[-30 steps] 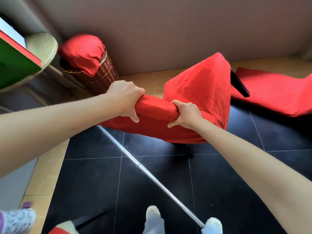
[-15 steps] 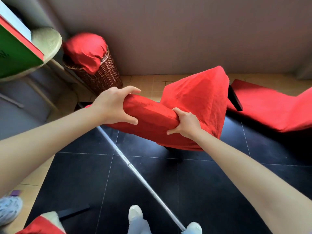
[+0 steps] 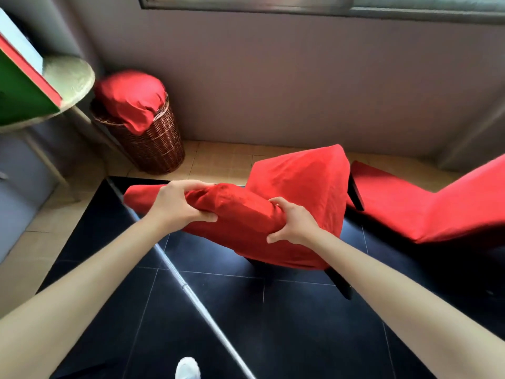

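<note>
My left hand (image 3: 177, 205) has shifted its grip; it and my right hand (image 3: 293, 225) now clamp bunched cover (image 3: 300, 187) on the tipped chair's (image 3: 338, 283) back, above the floor (image 3: 218, 310). Stripping seems begun.

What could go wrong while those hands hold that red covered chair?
1. The left hand and right hand grip the red fabric cover of the tipped chair, so the cloth might slip and the chair could drop.
2. The thin silver metal pole lies on the black floor tiles near the white shoe; stepping on it could cause a trip.
</note>
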Demonstrator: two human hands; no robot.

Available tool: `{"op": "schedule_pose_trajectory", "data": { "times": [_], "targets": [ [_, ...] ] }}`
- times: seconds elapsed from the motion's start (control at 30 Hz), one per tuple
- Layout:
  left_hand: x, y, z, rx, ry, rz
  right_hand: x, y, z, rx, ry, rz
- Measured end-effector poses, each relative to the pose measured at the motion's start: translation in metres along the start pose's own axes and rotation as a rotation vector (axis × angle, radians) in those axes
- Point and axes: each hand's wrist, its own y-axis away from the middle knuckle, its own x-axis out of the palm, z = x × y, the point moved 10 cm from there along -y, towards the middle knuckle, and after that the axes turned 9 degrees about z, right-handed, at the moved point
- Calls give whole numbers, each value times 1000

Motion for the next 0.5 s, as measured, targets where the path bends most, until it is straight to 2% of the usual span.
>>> {"op": "schedule_pose_trajectory", "data": {
  "times": [0.17, 0.5],
  "targets": [
    [5, 4, -15, -6, -6, -6, -10, 12, 8, -1, 14, -3],
    [37, 7, -48, -10, -54, -9, -26, 47, -20, 73, -41, -59]
  ]
}}
